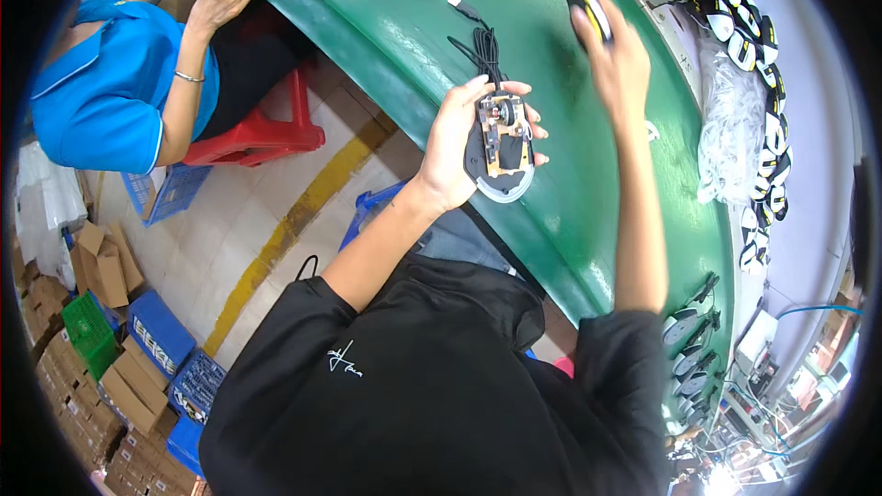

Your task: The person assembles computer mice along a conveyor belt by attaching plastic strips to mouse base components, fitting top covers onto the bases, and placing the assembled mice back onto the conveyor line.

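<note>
two hands work over the green belt [588, 220]: left hand [459, 142] cups an open mouse base [501, 152], long axis up-down, cable [482, 41] trailing away; right hand [616, 60], farther out, closes around a black-and-yellow mouse shell [586, 7].

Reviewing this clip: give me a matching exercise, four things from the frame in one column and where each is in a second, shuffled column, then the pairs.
Things:
1. open mouse base with circuit board
2. black and yellow mouse shell
3. red plastic stool
4. green crate

Places:
A. on the floor among cardboard boxes
B. in the left hand
C. under the seated co-worker in blue
D. under the right hand on the green belt

Pairs: 1-B, 2-D, 3-C, 4-A
</note>
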Tool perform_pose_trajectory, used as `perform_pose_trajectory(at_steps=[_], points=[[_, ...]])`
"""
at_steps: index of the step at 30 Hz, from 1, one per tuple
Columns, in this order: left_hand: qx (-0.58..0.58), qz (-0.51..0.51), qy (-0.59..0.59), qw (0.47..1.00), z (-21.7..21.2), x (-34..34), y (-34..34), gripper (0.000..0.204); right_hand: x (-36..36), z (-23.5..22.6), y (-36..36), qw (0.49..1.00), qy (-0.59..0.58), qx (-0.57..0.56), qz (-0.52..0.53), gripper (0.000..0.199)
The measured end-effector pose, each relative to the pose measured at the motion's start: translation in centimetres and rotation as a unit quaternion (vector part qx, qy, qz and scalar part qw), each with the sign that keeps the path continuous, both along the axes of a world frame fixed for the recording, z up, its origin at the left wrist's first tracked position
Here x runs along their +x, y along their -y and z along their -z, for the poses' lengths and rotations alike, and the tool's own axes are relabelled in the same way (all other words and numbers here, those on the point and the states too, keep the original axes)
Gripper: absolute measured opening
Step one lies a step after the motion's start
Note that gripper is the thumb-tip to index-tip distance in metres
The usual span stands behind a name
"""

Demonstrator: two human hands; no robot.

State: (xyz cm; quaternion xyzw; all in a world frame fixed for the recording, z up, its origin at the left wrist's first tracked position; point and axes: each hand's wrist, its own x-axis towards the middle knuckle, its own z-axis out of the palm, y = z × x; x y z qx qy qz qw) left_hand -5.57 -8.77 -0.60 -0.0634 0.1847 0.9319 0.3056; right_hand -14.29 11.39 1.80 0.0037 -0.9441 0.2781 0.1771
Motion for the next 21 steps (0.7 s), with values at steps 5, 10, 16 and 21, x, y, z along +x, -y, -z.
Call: perform_pose_trajectory(at_steps=[5, 10, 16, 21], points=[[-0.14, 0.009, 0.008, 0.99, -1.4, -1.1, -2.0, 0.061, 13.8, -2.8, 4.9, 0.995, -0.004, -0.097, 0.038, 0.045], [-0.14, 0.006, -0.039, 0.989, -1.5, 0.5, -4.3, 0.056, 15.0, -1.1, 6.5, 0.999, 0.008, 0.029, 0.033, 0.048], [-0.11, 0.018, -0.098, 0.989, -1.3, 1.4, -4.4, 0.065, 16.9, -1.8, 5.9, 0.995, -0.009, -0.095, -0.008, 0.058], [0.003, -0.022, -0.153, 0.988, -1.7, 1.5, -5.4, 0.083, 18.7, -3.3, 6.0, 0.793, 0.092, -0.59, 0.122, 0.069]])
